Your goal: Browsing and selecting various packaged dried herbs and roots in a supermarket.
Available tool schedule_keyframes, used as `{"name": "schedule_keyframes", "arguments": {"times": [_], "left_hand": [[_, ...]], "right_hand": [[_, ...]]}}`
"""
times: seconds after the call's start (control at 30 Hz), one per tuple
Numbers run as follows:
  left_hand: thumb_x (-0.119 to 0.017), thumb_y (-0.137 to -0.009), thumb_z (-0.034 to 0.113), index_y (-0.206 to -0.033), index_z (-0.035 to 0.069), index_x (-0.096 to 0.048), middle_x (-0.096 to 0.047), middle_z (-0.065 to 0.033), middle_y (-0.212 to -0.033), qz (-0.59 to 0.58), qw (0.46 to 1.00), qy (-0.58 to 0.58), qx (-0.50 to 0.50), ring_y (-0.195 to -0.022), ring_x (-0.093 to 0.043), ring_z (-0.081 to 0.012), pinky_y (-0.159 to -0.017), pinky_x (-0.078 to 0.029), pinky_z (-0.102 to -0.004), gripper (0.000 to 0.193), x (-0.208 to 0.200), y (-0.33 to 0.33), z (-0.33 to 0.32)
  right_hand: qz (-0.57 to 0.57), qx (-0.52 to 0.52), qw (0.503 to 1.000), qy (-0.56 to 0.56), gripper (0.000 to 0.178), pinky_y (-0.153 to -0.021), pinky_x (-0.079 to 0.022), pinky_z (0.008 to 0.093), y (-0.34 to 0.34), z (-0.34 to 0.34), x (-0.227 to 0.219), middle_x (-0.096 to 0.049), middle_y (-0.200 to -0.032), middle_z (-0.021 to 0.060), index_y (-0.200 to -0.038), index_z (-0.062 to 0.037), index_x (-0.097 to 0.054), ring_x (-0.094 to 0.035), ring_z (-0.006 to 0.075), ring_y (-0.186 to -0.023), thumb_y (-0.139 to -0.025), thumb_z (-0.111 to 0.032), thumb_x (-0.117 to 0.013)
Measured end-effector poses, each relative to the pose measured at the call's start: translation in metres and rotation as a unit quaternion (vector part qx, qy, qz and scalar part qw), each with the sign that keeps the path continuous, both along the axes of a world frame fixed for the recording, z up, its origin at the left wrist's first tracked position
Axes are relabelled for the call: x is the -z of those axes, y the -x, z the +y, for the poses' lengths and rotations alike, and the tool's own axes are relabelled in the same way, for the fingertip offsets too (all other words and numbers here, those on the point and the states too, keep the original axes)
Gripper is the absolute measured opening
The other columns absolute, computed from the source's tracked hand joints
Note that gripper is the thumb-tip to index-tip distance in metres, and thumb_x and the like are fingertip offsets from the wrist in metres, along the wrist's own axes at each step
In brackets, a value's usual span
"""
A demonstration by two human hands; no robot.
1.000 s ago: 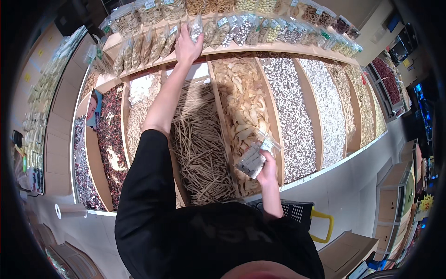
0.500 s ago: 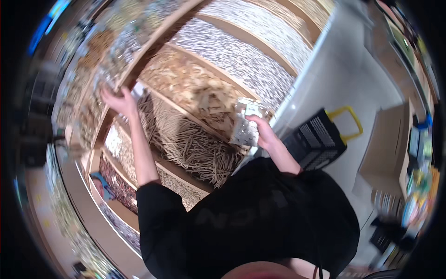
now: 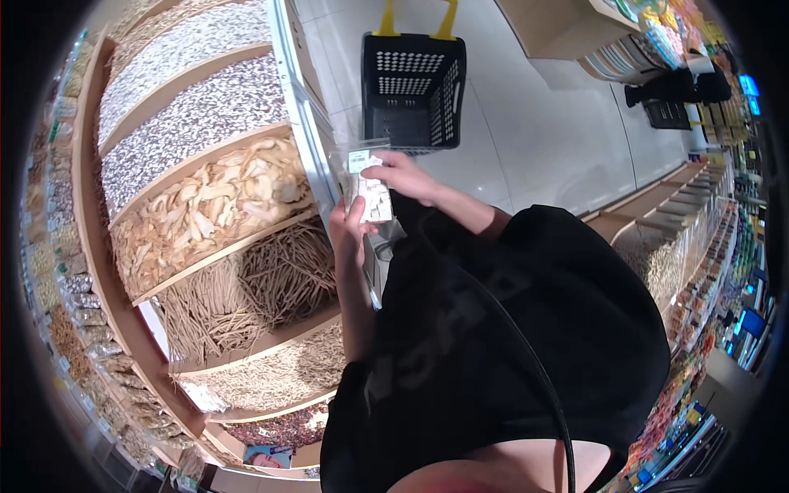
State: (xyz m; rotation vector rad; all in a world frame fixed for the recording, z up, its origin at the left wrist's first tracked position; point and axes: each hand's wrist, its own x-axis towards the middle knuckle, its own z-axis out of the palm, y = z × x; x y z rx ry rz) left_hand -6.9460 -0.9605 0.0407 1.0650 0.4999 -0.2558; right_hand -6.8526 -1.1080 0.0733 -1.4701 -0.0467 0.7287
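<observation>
Between my two hands is a clear plastic packet (image 3: 375, 200) of pale, cube-like pieces, with a white label near its top. My left hand (image 3: 349, 228) is closed on the packet's lower left side, its thumb on the front. From the right, my right hand (image 3: 405, 177) grips the upper right part, with the thumb lying across the front. Just beyond my hands, a black shopping basket (image 3: 450, 123) with a yellow handle (image 3: 444, 23) stands on the floor.
To my left are wooden bins of dried goods: brown stick-like strands (image 3: 288, 275), pale curled slices (image 3: 246, 185) and speckled seeds (image 3: 197, 127). Bagged goods line the shelf (image 3: 103, 349) beyond them. A cardboard box (image 3: 567, 29) stands far right. More bins (image 3: 657, 214) run along the right.
My left hand has left the bins' far left edge and now holds the packet along with my right. The view has turned right, bringing the basket directly beyond my hands.
</observation>
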Motion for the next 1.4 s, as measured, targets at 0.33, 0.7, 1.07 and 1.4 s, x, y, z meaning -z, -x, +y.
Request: {"name": "schedule_keyframes", "arguments": {"times": [0.33, 0.7, 1.07, 1.4], "left_hand": [[-0.068, -0.082, 0.012, -0.125, 0.002, -0.054, -0.065, -0.0040, -0.100, -0.010, 0.975, -0.087, 0.202, -0.077, -0.060, -0.0083, -0.056, -0.048, -0.0224, 0.046, 0.085, -0.085, -0.094], [-0.062, -0.087, 0.023, -0.124, 0.003, -0.051, -0.062, -0.0061, -0.084, 0.368, 0.921, -0.132, 0.005, -0.068, -0.058, -0.0108, -0.053, -0.045, -0.0226, 0.044, 0.271, -0.006, -0.142], [-0.057, -0.084, 0.013, -0.109, 0.002, -0.061, -0.063, -0.0092, -0.078, 0.655, 0.746, -0.117, -0.028, -0.067, -0.061, -0.0162, -0.057, -0.048, -0.0279, 0.027, 0.282, 0.092, -0.217], [-0.057, -0.080, 0.023, -0.100, 0.006, -0.060, -0.063, -0.0140, -0.080, 0.671, 0.682, -0.289, 0.029, -0.076, -0.061, -0.0287, -0.070, -0.048, -0.0420, 0.027, 0.309, 0.069, -0.257]], "right_hand": [[-0.067, -0.194, 0.955, 0.215, 0.027, -0.054, -0.045, 0.0257, -0.093, -0.167, 0.068, -0.063, -0.062, 0.0016, -0.085, -0.0046, -0.071, -0.056, 0.0073, -0.056, -0.082, -0.031, -0.069], [-0.277, -0.206, 0.804, 0.485, 0.021, -0.065, -0.050, 0.0477, -0.306, -0.207, 0.389, -0.066, -0.075, 0.0135, -0.090, -0.0176, -0.071, -0.065, 0.0332, -0.074, -0.088, -0.029, -0.054], [-0.077, -0.130, 0.762, 0.630, 0.027, -0.083, -0.052, 0.0423, -0.467, -0.264, 0.708, -0.066, -0.102, 0.0168, -0.105, -0.0137, -0.066, -0.064, 0.0333, -0.095, -0.090, -0.020, -0.046], [-0.165, -0.155, 0.730, 0.645, 0.028, -0.089, -0.049, 0.0433, -0.488, -0.281, 0.794, -0.064, -0.108, 0.0173, -0.112, -0.0154, -0.063, -0.061, 0.0357, -0.102, -0.090, -0.020, -0.045]]}}
